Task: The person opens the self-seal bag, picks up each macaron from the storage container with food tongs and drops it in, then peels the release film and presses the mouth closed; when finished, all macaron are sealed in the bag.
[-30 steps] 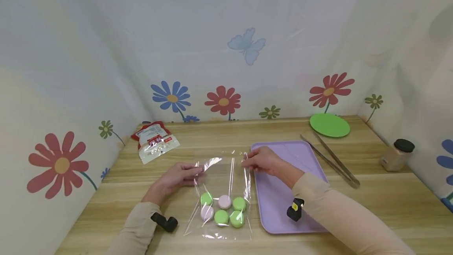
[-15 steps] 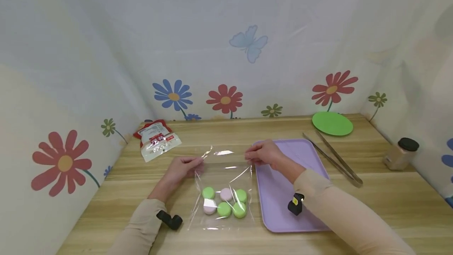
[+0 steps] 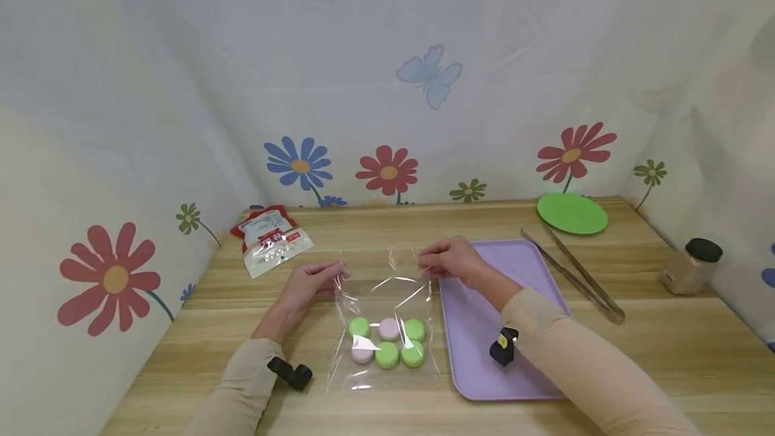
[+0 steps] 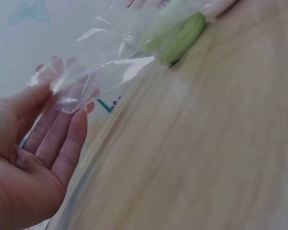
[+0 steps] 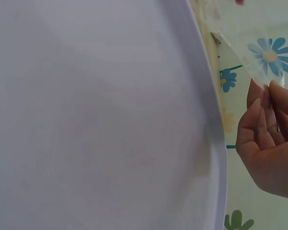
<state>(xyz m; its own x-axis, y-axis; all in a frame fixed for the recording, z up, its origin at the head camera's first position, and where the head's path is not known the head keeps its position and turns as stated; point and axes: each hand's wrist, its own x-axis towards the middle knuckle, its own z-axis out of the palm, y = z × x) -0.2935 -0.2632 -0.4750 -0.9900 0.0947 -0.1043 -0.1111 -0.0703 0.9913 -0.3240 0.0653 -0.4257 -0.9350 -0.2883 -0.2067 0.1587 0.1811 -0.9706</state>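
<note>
A clear plastic bag (image 3: 384, 295) lies between my two hands, its far end raised off the table. Inside, near its front end, sit several green macarons (image 3: 387, 354) and two pale pink ones, laid in two rows. My left hand (image 3: 307, 286) pinches the far left corner of the bag between thumb and fingers; the left wrist view shows the film (image 4: 79, 98) at the fingertips. With its thumb and forefinger, my right hand (image 3: 453, 261) pinches the far right corner, above the edge of a purple tray (image 3: 496, 328).
Metal tongs (image 3: 578, 274) lie right of the tray, below a green plate (image 3: 572, 213). A jar with a black lid (image 3: 692, 266) stands at the right edge. A red and white packet (image 3: 270, 239) lies at the back left. A floral curtain (image 3: 339, 73) hangs behind the table.
The bag's far end has been lifted and drawn taut, and the macarons have shifted slightly away from the front edge. Both hands keep hold of the corners. The head view has shifted slightly.
</note>
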